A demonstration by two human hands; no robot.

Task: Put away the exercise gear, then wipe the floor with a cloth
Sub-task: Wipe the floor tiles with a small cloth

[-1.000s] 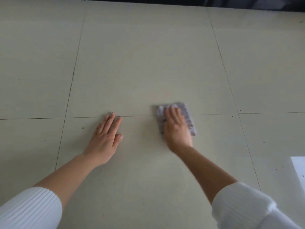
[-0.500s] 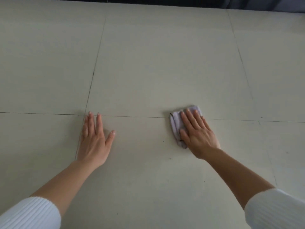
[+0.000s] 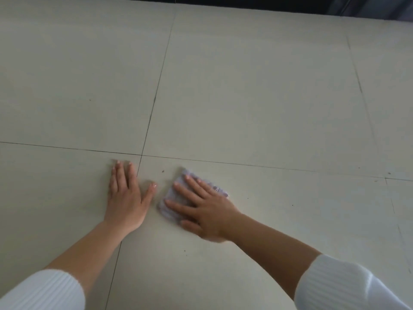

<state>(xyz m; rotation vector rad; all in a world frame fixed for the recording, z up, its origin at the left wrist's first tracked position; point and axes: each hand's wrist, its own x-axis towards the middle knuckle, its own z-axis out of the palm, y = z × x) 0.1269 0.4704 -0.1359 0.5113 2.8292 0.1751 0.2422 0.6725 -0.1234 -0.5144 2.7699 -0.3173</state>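
A small folded lilac-grey cloth [image 3: 171, 199] lies flat on the pale tiled floor [image 3: 245, 97]. My right hand [image 3: 204, 209] presses down on it with fingers spread, covering most of it; only its left and upper edges show. My left hand [image 3: 127, 195] rests flat on the floor just left of the cloth, palm down, fingers apart, holding nothing, its thumb a short gap from the cloth. Both forearms are bare below white ribbed sleeves.
Dark grout lines cross just above my left hand. Small dark specks [image 3: 163, 171] dot the tiles near the cloth and further right. A dark strip [image 3: 290, 3] runs along the floor's far edge.
My right hand has slid the cloth leftward and slightly nearer, close to my left hand. The view has shifted, and my left hand stays planted on the floor.
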